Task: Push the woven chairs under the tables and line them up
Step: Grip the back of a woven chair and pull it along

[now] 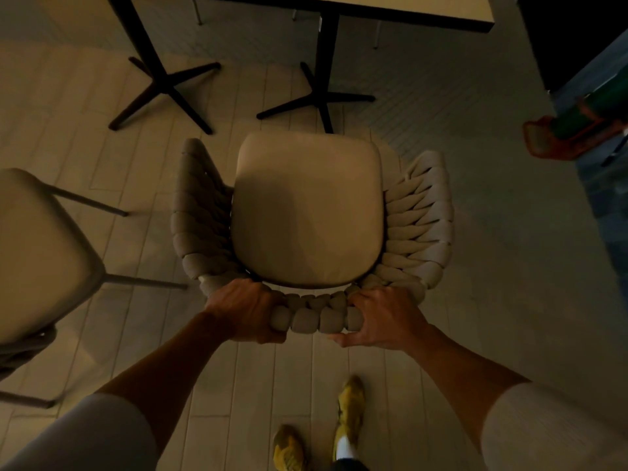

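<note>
A beige woven chair (307,212) with a smooth seat cushion stands right below me, its front facing the table. My left hand (243,312) grips the left end of its woven back rail, and my right hand (385,316) grips the right end. The table (441,15) with a pale top and dark edge is at the top of the view. Its black cross-foot pedestal (324,96) stands just beyond the chair's front edge. A second beige chair (37,253) is at the left, partly cut off by the frame.
A second black pedestal base (166,86) stands to the left of the first. An orange and green object (574,130) lies on the floor at the right edge beside a blue surface. My yellow shoes (348,413) are on the pale plank floor behind the chair.
</note>
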Demonstrator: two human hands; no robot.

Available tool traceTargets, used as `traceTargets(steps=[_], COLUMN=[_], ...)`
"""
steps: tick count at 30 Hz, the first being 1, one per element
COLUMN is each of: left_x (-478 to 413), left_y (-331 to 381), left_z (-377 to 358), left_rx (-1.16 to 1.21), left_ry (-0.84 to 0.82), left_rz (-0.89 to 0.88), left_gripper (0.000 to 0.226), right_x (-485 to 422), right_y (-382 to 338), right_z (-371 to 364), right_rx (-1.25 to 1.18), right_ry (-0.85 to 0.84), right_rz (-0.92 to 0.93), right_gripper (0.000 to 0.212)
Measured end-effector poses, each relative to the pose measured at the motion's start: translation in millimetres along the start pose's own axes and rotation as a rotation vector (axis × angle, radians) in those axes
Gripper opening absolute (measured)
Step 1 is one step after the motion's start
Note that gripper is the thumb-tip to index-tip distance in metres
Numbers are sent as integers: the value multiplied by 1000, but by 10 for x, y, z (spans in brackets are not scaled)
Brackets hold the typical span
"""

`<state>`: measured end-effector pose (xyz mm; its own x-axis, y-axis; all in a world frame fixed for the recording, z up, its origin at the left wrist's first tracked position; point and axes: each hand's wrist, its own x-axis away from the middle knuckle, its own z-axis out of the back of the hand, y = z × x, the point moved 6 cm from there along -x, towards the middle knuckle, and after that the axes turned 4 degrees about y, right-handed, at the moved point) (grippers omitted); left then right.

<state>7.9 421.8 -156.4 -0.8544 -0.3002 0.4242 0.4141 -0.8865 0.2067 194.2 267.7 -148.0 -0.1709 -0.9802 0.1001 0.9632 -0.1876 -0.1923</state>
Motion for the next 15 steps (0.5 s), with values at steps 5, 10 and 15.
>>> traceTargets(steps=[5, 10, 15], left_x=[-429, -907, -1379], left_y=[-183, -350, -493], left_z=[239, 555, 857], left_rx=[-4, 4, 19], left_ry=[-5, 2, -8], left_rz=[3, 14, 15], left_gripper=[69, 68, 65], right_x=[-429, -925, -1388], right_y=[269, 626, 987], right_z=[118, 199, 291], right_rx=[3, 27, -10], right_ry=[15, -39, -46], right_rz=[2, -3, -6], right_gripper=[80, 96, 98])
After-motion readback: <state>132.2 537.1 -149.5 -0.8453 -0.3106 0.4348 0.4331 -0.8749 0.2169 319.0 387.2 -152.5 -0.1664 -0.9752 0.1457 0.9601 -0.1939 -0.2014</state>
